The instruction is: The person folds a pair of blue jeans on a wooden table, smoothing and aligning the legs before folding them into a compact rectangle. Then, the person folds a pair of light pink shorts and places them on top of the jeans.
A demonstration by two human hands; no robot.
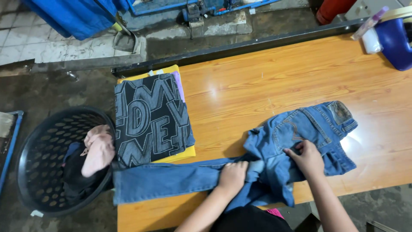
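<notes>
A pair of blue jeans [274, 150] lies across the near part of the wooden table [279, 81], its waistband toward three o'clock and its legs stretched flat toward nine o'clock, where the hems reach the table's edge beside the basket. The left hand [232, 177] comes up from six o'clock with the forearm angled toward twelve, palm down, knuckles raised and fingers curled into a bunch of denim at the crotch, so it is closed on the jeans. The right hand [307, 157] enters from about five o'clock, its wrist bent inward, palm down on the seat of the jeans near a back pocket, fingers pointing toward nine o'clock and pinching a fold of cloth; how firmly it pinches is hard to judge from this angle, but the fingers look closed on the fabric. The two hands sit near each other, with a ridge of gathered denim between them. At ten o'clock from the left hand rests a folded stack of clothes [151, 118], a black patterned piece on top of yellow. Off the table's end at nine o'clock stands a round black laundry basket [38, 172] holding a pink garment [99, 150]. At two o'clock, on the far corner, stands a blue jug [397, 43].
</notes>
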